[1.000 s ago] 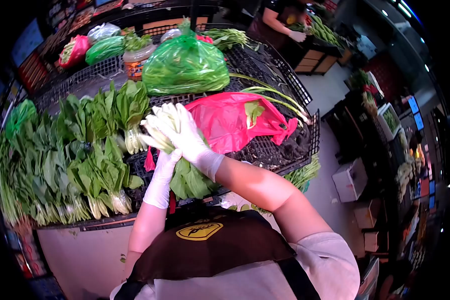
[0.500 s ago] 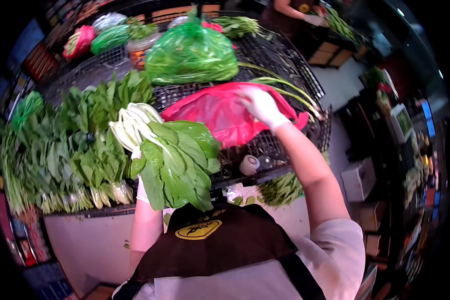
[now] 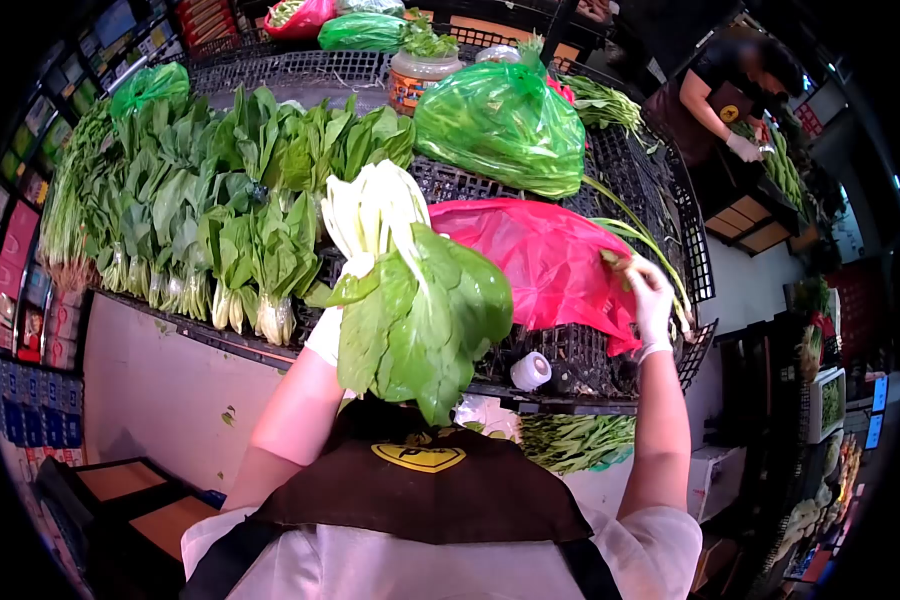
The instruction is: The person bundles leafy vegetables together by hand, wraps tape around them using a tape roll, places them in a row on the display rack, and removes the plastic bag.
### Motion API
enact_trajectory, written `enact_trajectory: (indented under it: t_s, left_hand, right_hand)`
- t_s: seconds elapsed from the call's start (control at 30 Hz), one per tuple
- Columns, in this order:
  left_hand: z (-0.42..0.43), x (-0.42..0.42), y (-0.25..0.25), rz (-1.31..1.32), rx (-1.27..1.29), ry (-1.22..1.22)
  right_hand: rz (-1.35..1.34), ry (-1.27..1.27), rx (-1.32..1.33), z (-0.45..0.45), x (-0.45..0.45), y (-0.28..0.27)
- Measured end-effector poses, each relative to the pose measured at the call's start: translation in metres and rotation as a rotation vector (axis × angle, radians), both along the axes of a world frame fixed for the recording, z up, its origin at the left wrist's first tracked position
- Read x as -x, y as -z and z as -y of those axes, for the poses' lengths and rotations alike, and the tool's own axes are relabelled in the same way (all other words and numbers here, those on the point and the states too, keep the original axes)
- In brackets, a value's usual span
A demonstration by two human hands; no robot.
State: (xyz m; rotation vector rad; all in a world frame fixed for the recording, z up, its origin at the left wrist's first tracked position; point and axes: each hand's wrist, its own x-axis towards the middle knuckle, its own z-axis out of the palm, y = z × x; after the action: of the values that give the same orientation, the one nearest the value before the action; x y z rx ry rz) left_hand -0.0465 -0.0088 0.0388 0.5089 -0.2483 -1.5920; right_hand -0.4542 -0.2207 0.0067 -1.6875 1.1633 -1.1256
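Note:
My left hand (image 3: 326,338), in a white glove, grips a bunch of leafy greens (image 3: 425,300) from below. The bunch has thick white stems (image 3: 375,210) pointing away from me and broad leaves hanging toward my chest, which hide most of the fingers. My gloved right hand (image 3: 652,302) pinches a small yellowish-green leaf (image 3: 618,266) at the right end of a pink-red plastic bag (image 3: 530,255). That bag lies crumpled on the black crate surface. Beside the right hand are long green onion stalks (image 3: 660,245).
Rows of bundled greens (image 3: 190,220) stand to the left. Behind the pink bag sits a full green plastic bag (image 3: 500,125), with a jar (image 3: 420,80) beside it. A white tape roll (image 3: 531,371) is near the front edge. A co-worker (image 3: 715,110) handles vegetables at back right.
My right hand has moved from the bag's middle to its right end and now pinches a small leaf. The bunch stays in my left hand. The view has swung to the right.

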Motion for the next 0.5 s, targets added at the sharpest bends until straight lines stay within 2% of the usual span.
enact_trajectory:
  t_s: [0.03,0.1,0.17,0.2,0.3,0.37,0.5]
  left_hand:
    - [0.002,0.001,-0.002,-0.010,0.003,0.012]
    - [0.005,0.001,-0.005,-0.022,0.012,0.024]
    - [0.009,0.001,-0.006,-0.094,0.027,0.070]
    - [0.021,-0.005,0.015,-0.026,0.057,0.028]
    - [0.046,-0.012,0.031,0.248,0.203,-0.073]
    - [0.050,-0.005,0.016,0.317,0.168,-0.106]
    - [0.060,0.018,0.013,0.470,0.176,-0.214]
  right_hand:
    - [0.028,0.024,0.114,-0.009,-0.008,-0.025]
    - [0.079,0.032,0.158,-0.028,-0.021,-0.078]
    - [-0.002,0.069,0.167,-0.043,-0.027,-0.124]
    - [0.081,0.035,0.221,-0.056,-0.038,-0.144]
    - [-0.100,0.062,0.301,-0.107,-0.084,-0.210]
    - [-0.205,0.021,0.245,-0.134,-0.126,-0.229]
    - [-0.246,-0.243,0.226,-0.143,-0.216,-0.199]
